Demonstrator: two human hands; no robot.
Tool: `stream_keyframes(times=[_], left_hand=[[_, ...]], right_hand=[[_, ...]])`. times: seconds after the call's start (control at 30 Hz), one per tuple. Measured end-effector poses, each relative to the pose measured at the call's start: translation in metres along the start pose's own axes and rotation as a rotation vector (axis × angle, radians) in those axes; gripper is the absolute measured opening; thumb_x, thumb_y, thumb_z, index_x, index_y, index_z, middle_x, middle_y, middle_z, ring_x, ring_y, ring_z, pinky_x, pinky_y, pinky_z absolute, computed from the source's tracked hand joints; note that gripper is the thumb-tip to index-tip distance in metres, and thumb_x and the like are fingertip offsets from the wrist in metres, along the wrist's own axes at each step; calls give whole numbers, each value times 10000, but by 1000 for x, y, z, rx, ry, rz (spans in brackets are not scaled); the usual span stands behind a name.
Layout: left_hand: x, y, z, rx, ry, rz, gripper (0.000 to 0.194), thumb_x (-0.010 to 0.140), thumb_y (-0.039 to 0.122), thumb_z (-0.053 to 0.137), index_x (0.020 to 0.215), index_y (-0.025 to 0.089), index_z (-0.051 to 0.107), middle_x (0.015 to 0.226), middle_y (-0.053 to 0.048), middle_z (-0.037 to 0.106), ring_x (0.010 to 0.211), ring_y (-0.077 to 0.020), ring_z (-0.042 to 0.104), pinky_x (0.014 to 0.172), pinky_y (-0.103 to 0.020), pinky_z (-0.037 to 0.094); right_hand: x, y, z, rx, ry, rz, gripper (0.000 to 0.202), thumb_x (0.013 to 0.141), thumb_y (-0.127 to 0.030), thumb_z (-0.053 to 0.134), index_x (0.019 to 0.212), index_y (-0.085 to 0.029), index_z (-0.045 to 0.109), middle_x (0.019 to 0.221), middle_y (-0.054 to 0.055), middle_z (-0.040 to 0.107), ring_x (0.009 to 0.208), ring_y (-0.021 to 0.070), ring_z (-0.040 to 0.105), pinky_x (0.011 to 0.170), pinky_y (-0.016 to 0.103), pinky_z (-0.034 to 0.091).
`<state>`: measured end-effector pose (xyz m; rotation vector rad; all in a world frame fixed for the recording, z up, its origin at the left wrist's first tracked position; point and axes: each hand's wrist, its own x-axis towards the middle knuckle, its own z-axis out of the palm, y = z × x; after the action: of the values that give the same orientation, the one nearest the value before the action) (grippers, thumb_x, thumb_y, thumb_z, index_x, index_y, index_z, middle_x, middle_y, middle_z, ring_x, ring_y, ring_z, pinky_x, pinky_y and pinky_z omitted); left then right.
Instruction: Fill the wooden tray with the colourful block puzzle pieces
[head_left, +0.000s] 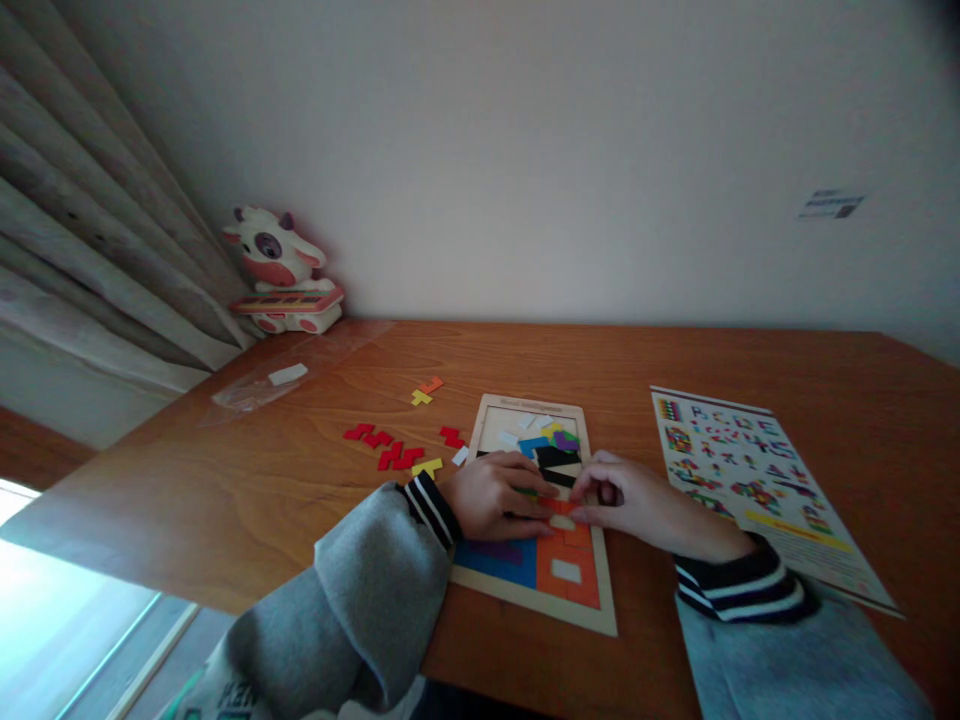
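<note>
A wooden puzzle board lies in front of me, its lower part filled with blue pieces and orange pieces. Two pale gaps show among the orange ones. My left hand rests across the board's left side, fingers stretched out and tips touching the orange area. From the right, my right hand pinches at an orange puzzle piece by the board's right edge; the fingertips partly hide it. Loose white, blue, yellow, green, purple and black pieces lie in the board's upper part.
Left of the board, several red pieces, yellow pieces and an orange piece lie on the wooden table. A printed pattern sheet is on the right. A clear plastic bag and a cow toy stand at the back left.
</note>
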<state>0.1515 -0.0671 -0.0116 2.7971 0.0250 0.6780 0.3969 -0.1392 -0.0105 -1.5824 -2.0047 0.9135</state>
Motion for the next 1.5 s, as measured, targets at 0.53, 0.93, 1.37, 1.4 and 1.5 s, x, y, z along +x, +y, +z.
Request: stream_keyframes(times=[0.53,0.93,1.37,1.4,1.5], left_hand=[[0,0,-4,-25,33,-59,220,910,371,642,989,201,756,1126,-88,722,1050,-211,639,975,-345,515],[-22,-37,-16,170,160,-370,232,963,284,536,1050,177,721,1073,-86,743,1000,-201,667,919,-360,532],[-29,-32,-37,-46,79,-170,272,848,406,706,1010,190,745,945,-87,761,884,-184,681,856,-312,539],[-31,-33,-37,-64,78,-172,260,842,399,715,995,192,752,927,-83,766,870,-183,685,843,-307,542],[-33,-35,-32,-93,78,-175,190,870,354,694,950,197,764,901,-65,776,830,-167,697,830,-291,544]], right_hand=[[4,-6,-1,-15,115,17,334,865,-530,603,835,-215,708,696,16,586,623,167,531,558,298,401],[13,-8,12,-178,345,-98,316,860,-479,655,1066,-238,670,1011,64,613,891,228,626,814,381,504],[35,-11,-7,-123,239,-148,281,863,-493,643,931,-234,729,883,49,644,730,188,591,681,344,482],[36,-10,-10,-108,208,-151,286,848,-496,661,921,-229,730,875,47,645,725,185,589,671,338,479],[37,-6,-14,-75,103,-134,301,800,-502,712,879,-212,730,866,45,642,754,188,597,667,323,477]])
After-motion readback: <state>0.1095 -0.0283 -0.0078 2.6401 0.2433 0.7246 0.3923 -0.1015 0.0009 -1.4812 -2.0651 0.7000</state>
